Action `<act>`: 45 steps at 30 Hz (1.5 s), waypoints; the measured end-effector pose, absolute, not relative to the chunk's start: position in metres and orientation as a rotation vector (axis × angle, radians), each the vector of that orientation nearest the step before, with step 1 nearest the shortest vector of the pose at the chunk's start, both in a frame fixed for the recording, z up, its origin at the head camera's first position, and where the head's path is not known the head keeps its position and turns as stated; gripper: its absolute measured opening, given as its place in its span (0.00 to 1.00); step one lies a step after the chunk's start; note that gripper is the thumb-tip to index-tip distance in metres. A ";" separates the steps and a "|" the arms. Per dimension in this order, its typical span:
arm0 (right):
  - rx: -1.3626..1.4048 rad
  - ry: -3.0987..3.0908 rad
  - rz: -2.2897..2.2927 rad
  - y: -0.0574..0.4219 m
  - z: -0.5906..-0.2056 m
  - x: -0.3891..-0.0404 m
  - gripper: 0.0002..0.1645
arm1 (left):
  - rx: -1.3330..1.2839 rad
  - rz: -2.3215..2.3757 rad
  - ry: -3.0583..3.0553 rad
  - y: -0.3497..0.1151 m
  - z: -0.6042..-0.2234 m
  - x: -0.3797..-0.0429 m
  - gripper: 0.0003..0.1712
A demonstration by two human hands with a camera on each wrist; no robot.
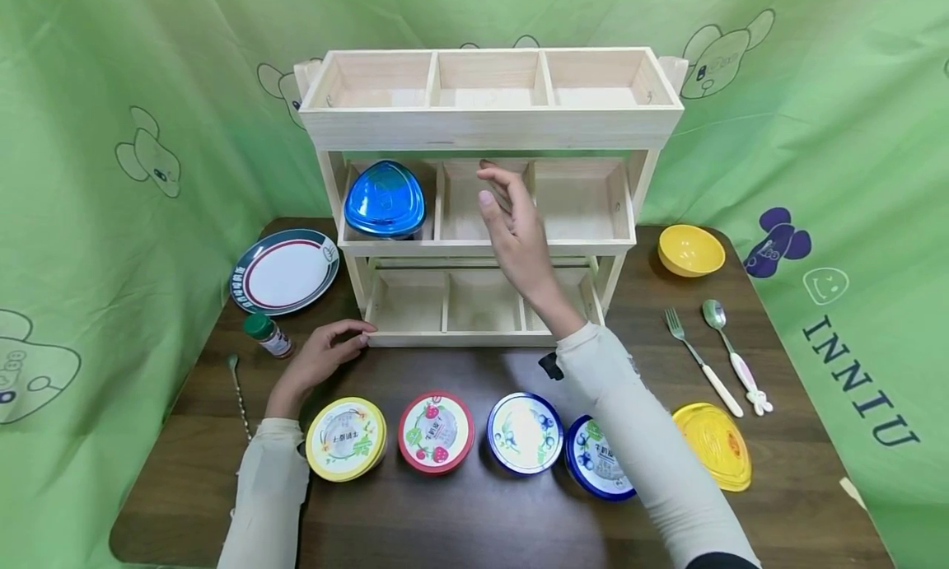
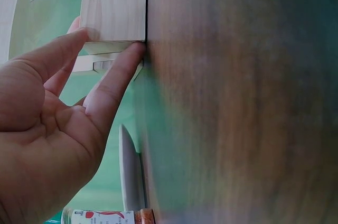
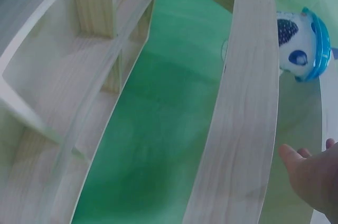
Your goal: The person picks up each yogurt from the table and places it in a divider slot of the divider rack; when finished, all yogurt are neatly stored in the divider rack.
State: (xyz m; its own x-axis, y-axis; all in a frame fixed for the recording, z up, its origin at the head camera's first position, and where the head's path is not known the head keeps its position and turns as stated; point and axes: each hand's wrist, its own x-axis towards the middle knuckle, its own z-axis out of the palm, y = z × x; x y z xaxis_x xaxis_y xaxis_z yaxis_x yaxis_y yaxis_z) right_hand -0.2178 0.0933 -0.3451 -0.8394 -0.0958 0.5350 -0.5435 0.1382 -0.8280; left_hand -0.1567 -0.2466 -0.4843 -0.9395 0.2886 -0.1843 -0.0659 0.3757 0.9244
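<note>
A three-tier wooden shelf (image 1: 474, 130) with three compartments per tier stands at the back of the table. My left hand (image 1: 329, 356) touches the left front corner of its bottom tier; in the left wrist view, fairly straight fingertips meet the board's end (image 2: 113, 7). My right hand (image 1: 519, 240) is raised in front of the middle tier's centre compartment, fingers loosely bent and holding nothing. To its left, a jar with a shiny blue lid (image 1: 385, 198) sits in the left compartment of that tier. The right wrist view shows the same jar (image 3: 301, 44) with dark berry prints.
In front lie a yellow-lidded jar (image 1: 346, 439), a red-lidded jar (image 1: 436, 431) and two blue-lidded jars (image 1: 525, 433). Left are a plate (image 1: 289, 271), a spice bottle (image 1: 268, 335) and a thin spoon (image 1: 239, 392). Right are a yellow bowl (image 1: 691, 250), fork (image 1: 700, 359), spoon (image 1: 734, 355) and yellow lid (image 1: 713, 445).
</note>
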 end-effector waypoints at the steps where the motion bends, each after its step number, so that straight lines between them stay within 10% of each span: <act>1: 0.616 -2.074 1.746 0.096 -0.345 -0.217 0.25 | 0.193 1.586 2.323 -0.246 -0.485 -0.156 0.19; 45: 0.516 -2.283 1.404 0.244 -0.321 -0.138 0.22 | 0.187 1.599 2.310 -0.246 -0.484 -0.155 0.19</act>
State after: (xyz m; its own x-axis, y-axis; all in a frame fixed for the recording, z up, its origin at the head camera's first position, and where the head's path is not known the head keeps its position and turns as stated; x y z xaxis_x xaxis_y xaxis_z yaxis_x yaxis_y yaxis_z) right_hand -0.1375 0.2441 -0.3214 -0.8477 -0.0967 0.5216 -0.5091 0.4248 -0.7486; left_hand -0.1553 -0.2460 -0.4841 -0.9387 0.2882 -0.1893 -0.0759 0.3631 0.9287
